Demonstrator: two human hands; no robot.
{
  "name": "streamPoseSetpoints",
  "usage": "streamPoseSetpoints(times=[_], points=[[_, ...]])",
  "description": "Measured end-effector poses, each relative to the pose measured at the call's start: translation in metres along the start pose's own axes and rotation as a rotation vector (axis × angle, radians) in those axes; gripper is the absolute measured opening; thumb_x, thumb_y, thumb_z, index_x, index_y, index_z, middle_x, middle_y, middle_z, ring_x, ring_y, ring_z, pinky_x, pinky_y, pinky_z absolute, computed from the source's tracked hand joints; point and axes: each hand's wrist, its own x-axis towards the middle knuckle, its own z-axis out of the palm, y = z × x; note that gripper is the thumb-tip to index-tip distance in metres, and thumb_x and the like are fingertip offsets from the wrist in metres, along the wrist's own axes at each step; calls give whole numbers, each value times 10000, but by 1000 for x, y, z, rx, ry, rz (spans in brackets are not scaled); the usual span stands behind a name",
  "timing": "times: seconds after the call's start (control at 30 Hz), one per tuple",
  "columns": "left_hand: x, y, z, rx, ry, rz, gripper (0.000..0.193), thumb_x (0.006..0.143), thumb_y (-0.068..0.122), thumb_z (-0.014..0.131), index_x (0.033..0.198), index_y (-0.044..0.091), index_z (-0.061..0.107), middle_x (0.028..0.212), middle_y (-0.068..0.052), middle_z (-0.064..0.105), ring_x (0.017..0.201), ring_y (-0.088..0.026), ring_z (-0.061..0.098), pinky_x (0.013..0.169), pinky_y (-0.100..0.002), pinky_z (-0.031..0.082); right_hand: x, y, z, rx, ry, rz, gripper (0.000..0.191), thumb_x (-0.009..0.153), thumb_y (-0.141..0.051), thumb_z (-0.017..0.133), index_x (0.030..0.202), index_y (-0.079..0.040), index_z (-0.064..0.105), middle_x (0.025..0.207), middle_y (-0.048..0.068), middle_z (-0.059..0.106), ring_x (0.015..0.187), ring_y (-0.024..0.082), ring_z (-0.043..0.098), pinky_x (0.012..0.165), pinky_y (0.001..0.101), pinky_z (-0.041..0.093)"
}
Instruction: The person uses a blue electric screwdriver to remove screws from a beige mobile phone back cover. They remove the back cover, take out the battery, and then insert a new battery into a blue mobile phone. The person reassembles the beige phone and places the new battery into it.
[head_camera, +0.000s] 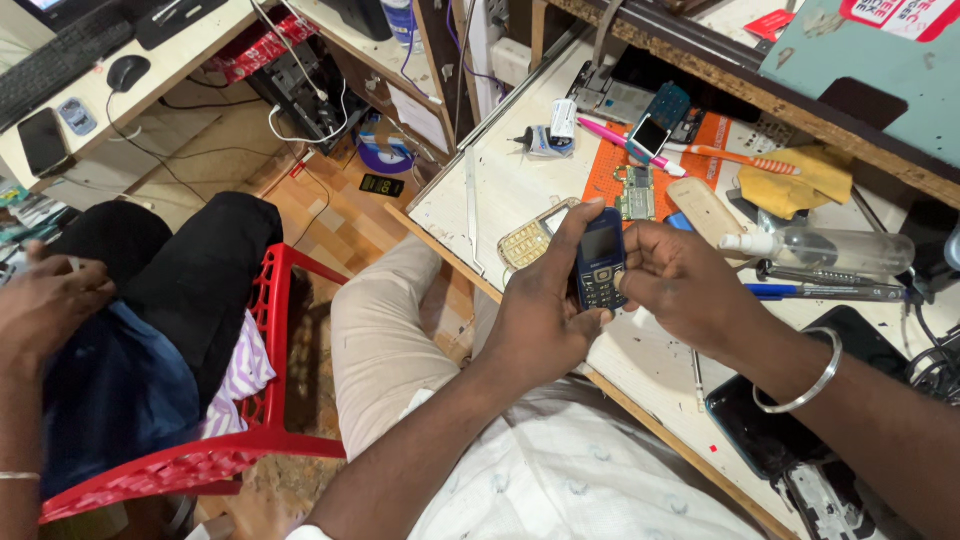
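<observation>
Workbench (520, 190) lies under and beyond both hands. Red chair (270, 330) stands well left of left hand, second person seated there. Spray bottle (830, 250) lies on its side just right of right hand. Orange mat (610, 170) beyond hands carries circuit board (635, 193). Gold keypad panel (525, 243) rests just beside left thumb. Left hand (545, 310) and right hand (680, 285) close together, both clamped on small blue phone (600, 262), upright between them.

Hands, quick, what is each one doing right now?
Left hand: closed around the blue keypad phone.
Right hand: fingers on the same phone's right edge.
</observation>
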Motion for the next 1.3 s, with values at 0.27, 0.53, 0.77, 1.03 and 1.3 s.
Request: streamPoseSetpoints(times=[0.27, 0.53, 0.77, 1.03, 1.3], points=[[-1, 5, 1, 15, 13, 23, 964, 805, -89, 732, 1622, 149, 280, 1145, -145, 693, 952, -184, 747, 811, -281, 596, -1, -2, -3, 5, -22, 9, 146, 867, -18, 608, 1003, -10, 660, 860, 15, 666, 769, 98, 607, 717, 280, 514], [1, 1, -3, -9, -14, 83, 980, 820, -71, 729, 1636, 133, 226, 1178, -156, 680, 1008, -188, 753, 859, -285, 615, 0, -3, -4, -42, -21, 41, 191, 873, -30, 615, 1054, -15, 677, 874, 25, 708, 764, 92, 644, 713, 272, 529], [3, -5, -1, 33, 78, 92, 1059, 857, 73, 776, 1648, 30, 74, 1052, -118, 658, 859, -145, 662, 774, -263, 581, -8, -18, 8, 106, 104, -74, 301, 944, -68, 611, 1231, 19, 639, 967, 52, 763, 808, 129, 711, 726, 289, 595], [-4, -30, -3, -359, -34, 38, 471, 1104, 159, 572, 1500, -44, 417, 1032, -42, 613, 870, -73, 543, 752, -212, 485, -23, -27, 12, -552, 175, -626, 342, 993, -97, 652, 1326, -20, 630, 1214, 162, 679, 1014, 204, 702, 838, 304, 568], [8, -54, -14, -579, -173, 67, 316, 1137, 81, 444, 1411, -42, 544, 1184, -115, 660, 1041, -137, 630, 922, -265, 537, -20, -21, 12, -733, 199, -857, 480, 907, -86, 728, 1365, -41, 593, 1262, 153, 623, 1048, 296, 679, 849, 371, 580]])
